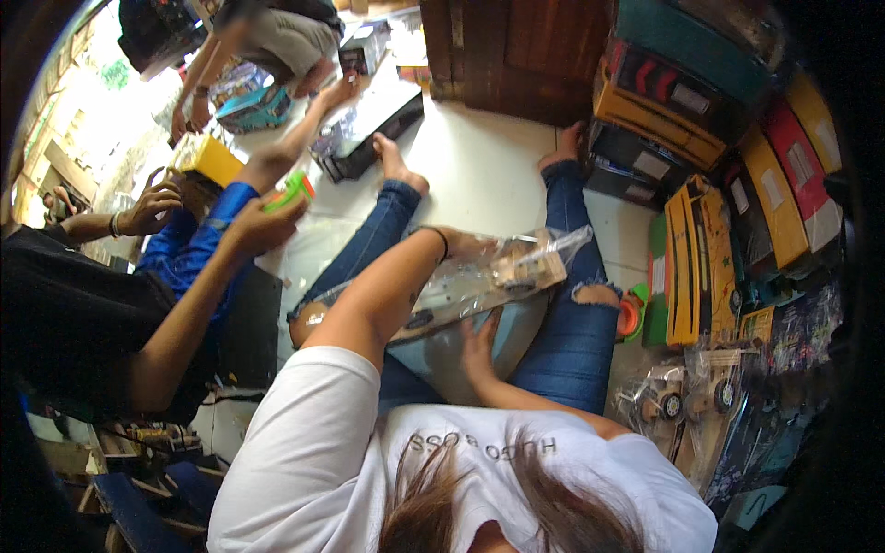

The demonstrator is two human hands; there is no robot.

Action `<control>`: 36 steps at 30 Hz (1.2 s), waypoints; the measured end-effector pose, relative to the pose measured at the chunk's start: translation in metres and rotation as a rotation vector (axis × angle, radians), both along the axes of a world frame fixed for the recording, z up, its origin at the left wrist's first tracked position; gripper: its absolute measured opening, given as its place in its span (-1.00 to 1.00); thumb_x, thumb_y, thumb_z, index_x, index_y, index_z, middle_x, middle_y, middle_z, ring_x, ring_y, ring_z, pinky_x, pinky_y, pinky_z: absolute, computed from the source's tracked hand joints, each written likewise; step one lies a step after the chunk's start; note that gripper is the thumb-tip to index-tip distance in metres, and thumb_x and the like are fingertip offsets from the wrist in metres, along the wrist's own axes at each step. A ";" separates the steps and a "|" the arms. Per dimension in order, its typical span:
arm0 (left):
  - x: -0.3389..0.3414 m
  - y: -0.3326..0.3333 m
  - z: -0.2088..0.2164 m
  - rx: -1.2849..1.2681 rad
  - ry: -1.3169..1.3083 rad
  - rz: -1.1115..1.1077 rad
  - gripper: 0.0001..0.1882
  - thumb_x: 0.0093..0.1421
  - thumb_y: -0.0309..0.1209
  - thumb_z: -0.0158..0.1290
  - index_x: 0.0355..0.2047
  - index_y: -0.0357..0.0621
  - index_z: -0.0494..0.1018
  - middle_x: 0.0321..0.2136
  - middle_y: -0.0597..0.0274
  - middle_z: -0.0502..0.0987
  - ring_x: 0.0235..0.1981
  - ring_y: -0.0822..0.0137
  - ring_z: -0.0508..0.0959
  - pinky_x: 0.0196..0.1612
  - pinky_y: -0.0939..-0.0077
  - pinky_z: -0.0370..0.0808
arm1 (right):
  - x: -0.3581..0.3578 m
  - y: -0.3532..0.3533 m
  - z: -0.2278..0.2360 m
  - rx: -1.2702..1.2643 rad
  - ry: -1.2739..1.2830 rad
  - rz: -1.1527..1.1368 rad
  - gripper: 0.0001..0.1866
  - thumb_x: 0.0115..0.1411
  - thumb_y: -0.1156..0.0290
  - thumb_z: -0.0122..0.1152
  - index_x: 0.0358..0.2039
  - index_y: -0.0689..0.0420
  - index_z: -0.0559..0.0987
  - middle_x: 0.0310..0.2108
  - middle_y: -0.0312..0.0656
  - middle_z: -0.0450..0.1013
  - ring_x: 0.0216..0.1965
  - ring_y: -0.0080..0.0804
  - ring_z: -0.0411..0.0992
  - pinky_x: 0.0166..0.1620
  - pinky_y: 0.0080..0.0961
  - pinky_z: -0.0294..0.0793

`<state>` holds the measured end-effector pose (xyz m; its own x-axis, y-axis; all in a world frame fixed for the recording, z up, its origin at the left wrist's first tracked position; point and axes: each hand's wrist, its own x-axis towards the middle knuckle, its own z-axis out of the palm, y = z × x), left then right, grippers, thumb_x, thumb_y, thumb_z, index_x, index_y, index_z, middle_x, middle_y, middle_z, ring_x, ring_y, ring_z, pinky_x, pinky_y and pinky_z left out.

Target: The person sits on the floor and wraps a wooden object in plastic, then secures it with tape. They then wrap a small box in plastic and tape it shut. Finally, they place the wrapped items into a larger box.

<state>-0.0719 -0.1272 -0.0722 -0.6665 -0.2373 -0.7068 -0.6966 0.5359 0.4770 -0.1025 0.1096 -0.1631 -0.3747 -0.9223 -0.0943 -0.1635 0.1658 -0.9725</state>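
A wooden toy truck [521, 267] with dark wheels, in clear plastic wrap, lies tilted across my lap between my spread legs. My left hand [468, 245] reaches over its far side and is closed on it; the wrap and glare partly hide the fingers. Below the truck's near edge, my right hand [479, 353] has its fingers apart, the tips at or just under that edge. Loose plastic sticks out at the truck's right end. Beneath the truck is a pale grey-blue surface [525, 324], partly covered by it.
At left, a co-worker's hand [267, 219] holds a green and orange tape dispenser [297, 190]. A similar dispenser [631, 313] lies beside my right knee. More wrapped wooden trucks [659, 396] and stacked coloured boxes [659, 88] line the right. A dark box [369, 134] stands beyond my left foot.
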 end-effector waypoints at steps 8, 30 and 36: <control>0.022 -0.006 0.046 0.300 0.104 0.663 0.19 0.04 0.52 -0.48 0.32 -0.35 -0.24 0.29 -0.30 -0.08 0.31 -0.09 -0.01 0.26 0.05 0.05 | -0.003 -0.052 -0.002 -0.484 0.379 -0.129 -0.03 0.25 -0.02 -0.12 0.30 0.36 -0.40 0.35 0.26 -0.48 0.37 0.19 -0.46 0.34 -0.09 -0.43; 0.084 0.262 0.002 0.501 1.249 0.927 -0.18 0.29 0.14 -0.37 0.36 -0.16 -0.22 0.36 0.09 -0.13 0.36 0.22 -0.09 0.34 0.32 -0.18 | -0.082 -0.016 0.163 0.064 -0.960 0.346 -0.10 0.18 -0.40 -0.34 0.22 0.14 0.23 0.14 -0.01 0.30 0.11 -0.13 0.31 0.17 -0.18 0.27; 0.092 0.265 0.007 0.452 1.291 0.966 -0.20 0.30 0.07 -0.29 0.36 -0.14 -0.23 0.35 0.06 -0.12 0.36 0.20 -0.07 0.33 0.31 -0.14 | -0.105 -0.050 0.233 -0.727 0.052 0.241 -0.19 0.14 -0.27 -0.04 0.14 0.18 0.32 0.03 -0.02 0.40 0.03 -0.27 0.38 0.08 -0.34 0.33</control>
